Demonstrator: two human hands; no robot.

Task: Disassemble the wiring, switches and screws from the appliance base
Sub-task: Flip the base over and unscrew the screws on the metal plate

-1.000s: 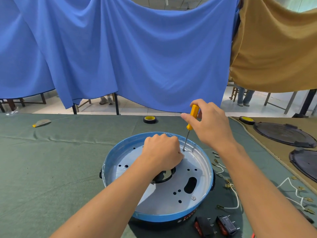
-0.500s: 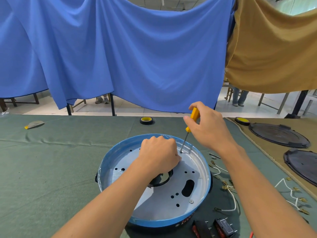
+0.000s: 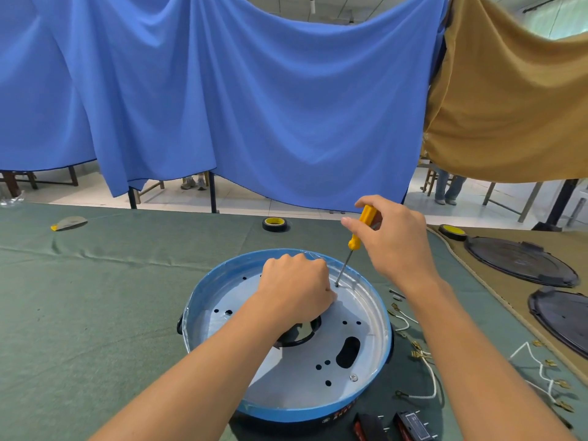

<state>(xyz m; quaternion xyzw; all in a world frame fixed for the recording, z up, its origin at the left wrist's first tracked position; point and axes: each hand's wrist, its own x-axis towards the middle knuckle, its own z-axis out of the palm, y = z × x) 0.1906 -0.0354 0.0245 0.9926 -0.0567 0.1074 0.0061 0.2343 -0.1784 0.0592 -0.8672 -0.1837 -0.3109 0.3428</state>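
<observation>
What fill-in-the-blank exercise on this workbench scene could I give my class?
The right hand grips a screwdriver with a ____ handle.
Its tip meets the appliance base, which has a ____ rim.
The table is covered with a ____ cloth.
Missing words: yellow; blue; green.

Green table (image 3: 95, 313): appliance base (image 3: 286, 388), tape (image 3: 275, 224), switches (image 3: 410, 424)

Glossy metal appliance base (image 3: 366, 300), matt green cloth table cover (image 3: 95, 297), yellow plastic screwdriver handle (image 3: 362, 226).
</observation>
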